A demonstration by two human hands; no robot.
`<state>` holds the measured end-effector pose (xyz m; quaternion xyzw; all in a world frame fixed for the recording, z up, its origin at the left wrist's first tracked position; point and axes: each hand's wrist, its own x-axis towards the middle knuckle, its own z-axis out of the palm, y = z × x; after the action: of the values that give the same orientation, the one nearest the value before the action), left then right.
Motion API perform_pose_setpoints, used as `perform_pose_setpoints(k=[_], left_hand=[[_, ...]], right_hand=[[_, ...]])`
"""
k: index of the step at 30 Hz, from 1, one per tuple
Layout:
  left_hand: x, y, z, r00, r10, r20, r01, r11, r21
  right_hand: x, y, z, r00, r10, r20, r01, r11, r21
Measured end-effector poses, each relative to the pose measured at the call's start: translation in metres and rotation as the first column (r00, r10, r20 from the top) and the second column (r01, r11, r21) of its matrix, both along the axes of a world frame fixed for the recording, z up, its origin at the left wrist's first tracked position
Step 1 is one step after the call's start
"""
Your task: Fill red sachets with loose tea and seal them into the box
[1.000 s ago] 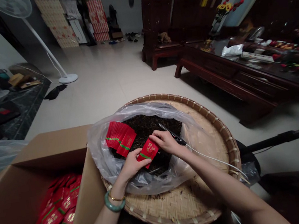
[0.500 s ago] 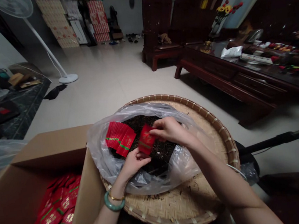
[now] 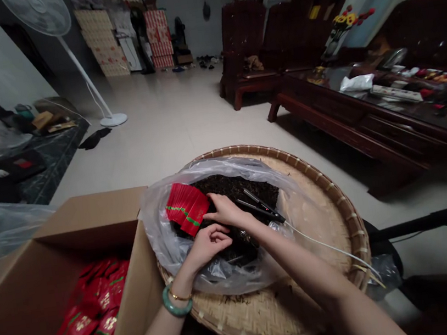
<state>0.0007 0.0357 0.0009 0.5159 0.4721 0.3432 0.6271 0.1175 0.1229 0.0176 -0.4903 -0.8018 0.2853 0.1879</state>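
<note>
Touching the right-hand end of the fanned red packets (image 3: pixel 185 206), your right hand (image 3: pixel 225 211) sets its thumb and forefinger, spread apart, against the edge of the endmost packet; whether they pinch it cannot be told from this angle. Your left hand (image 3: pixel 209 244) sits just below, fingers loosely curled toward the thumb; its palm is turned out of view, so you cannot confirm whether anything lies inside. Note that the fan of packets lies on dark leaf-like material (image 3: pixel 225 181) within the clear plastic bag (image 3: pixel 159 243), near its left wall. The packets overlap, so most faces are covered and each shows only a narrow strip; the lettering is too small to read. Locate the black two-armed tool (image 3: pixel 269 215) to the right of your right hand: its arms stand apart, and your right hand and forearm cover part of the area beside it. The bag hides much of the round woven tray (image 3: pixel 357 232) underneath. At your left, the cardboard box (image 3: pixel 88 211) is cut off by the frame edge, and its near wall hides part of the filled red packets (image 3: pixel 100 295) heaped inside. Both your forearms run out of frame at the bottom.
</note>
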Motion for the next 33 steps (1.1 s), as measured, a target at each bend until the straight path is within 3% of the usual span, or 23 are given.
perform_pose_setpoints(k=[4, 8, 12, 16, 19, 21, 24, 28, 30, 33], left_hand=[[0.0, 0.001, 0.001, 0.999, 0.032, 0.008, -0.032, 0.999, 0.006], [0.0, 0.0, 0.004, 0.999, 0.035, 0.005, -0.035, 0.999, -0.003], [0.0, -0.001, 0.006, 0.996, 0.084, 0.019, -0.084, 0.996, -0.015], [0.001, 0.001, 0.004, 0.977, 0.188, 0.099, -0.184, 0.982, -0.05], [0.001, 0.003, 0.004, 0.94, 0.286, 0.186, -0.274, 0.958, -0.086], [0.0, 0.003, 0.005, 0.925, 0.289, 0.247, -0.275, 0.957, -0.092], [-0.002, 0.001, 0.008, 0.931, 0.205, 0.302, -0.192, 0.979, -0.069], [-0.002, -0.001, 0.009, 0.968, 0.126, 0.216, -0.116, 0.992, -0.057], [-0.002, -0.001, 0.007, 0.977, 0.127, 0.168, -0.118, 0.991, -0.062], [-0.001, 0.0, 0.005, 0.978, 0.14, 0.156, -0.13, 0.989, -0.074]], right_hand=[[-0.014, -0.004, -0.013, 0.994, -0.08, -0.077, 0.081, 0.997, 0.011], [-0.018, -0.003, -0.018, 0.939, -0.159, -0.305, 0.122, 0.983, -0.136], [0.0, 0.004, -0.02, 0.898, -0.201, -0.391, 0.106, 0.962, -0.252], [0.043, 0.006, 0.0, 0.839, -0.241, -0.488, 0.064, 0.934, -0.351], [0.076, -0.001, 0.02, 0.71, -0.282, -0.646, -0.073, 0.882, -0.465], [0.088, -0.008, 0.028, 0.714, -0.264, -0.648, -0.097, 0.88, -0.465], [0.09, -0.019, 0.029, 0.813, -0.162, -0.56, -0.081, 0.92, -0.384], [0.077, -0.03, 0.022, 0.933, -0.05, -0.356, 0.028, 0.997, -0.067], [0.07, -0.036, 0.02, 0.958, -0.057, -0.28, 0.09, 0.991, 0.104], [0.061, -0.045, 0.016, 0.97, -0.077, -0.23, 0.138, 0.956, 0.258]])
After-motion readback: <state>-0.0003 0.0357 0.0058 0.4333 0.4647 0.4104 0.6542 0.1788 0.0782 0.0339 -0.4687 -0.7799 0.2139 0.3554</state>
